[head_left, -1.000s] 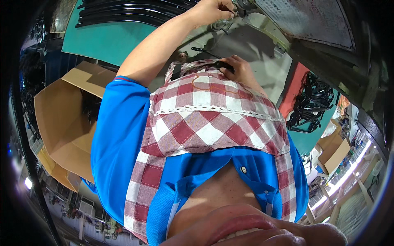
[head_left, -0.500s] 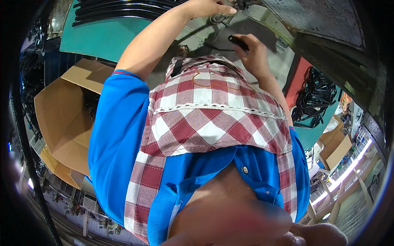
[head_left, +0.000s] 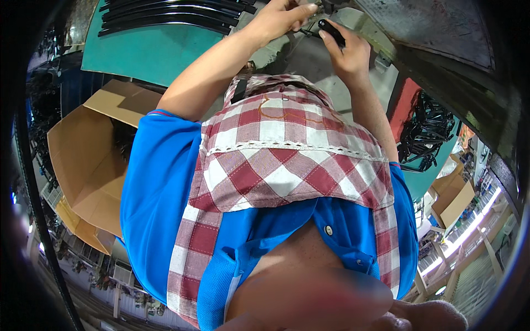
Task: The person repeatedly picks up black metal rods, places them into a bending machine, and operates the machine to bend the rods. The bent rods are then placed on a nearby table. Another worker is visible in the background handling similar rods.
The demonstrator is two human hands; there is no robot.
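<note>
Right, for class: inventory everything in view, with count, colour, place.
Tabletops: two, green, left and right
Curved strips: several, black, on left tabletop
Cardboard boxes: several, brown, left and right
Heaped parts: uncountable, black, right
Flat surface: one, red, beside heap
Metal panel: one, grey, upper right
Background clutter: uncountable, mixed, outer edges
Handle: one, black, upper centre
Apron: one, red and white, worn
Shirt: one, blue, worn
Left hand: one, bare, top centre
Right hand: one, bare, around handle
</note>
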